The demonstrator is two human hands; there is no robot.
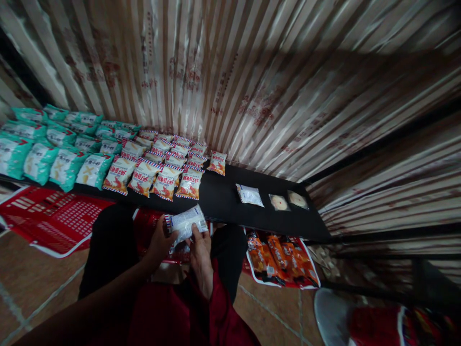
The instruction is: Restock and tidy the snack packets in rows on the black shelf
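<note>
A snack bag (187, 222) with its pale printed back facing up is held between my two hands, just before the shelf's front edge. My left hand (161, 240) grips its left end, near the striped seal. On the right side, my right hand (200, 250) has its thumb on top of the bag. Beyond it, several red, white and orange snack bags (143, 178) stand in rows on the black shelf (219, 197). One such bag (217, 163) stands apart at the back. Another snack bag (249, 195) lies flat with its pale side up.
Teal snack bags (65, 168) fill the shelf's left end. Two round wrapped items (279, 202) lie at the right. Below are a red basket (57, 216) and another holding orange packets (277, 254). A striped curtain (201, 72) hangs behind; a grey stool (329, 312) stands at lower right.
</note>
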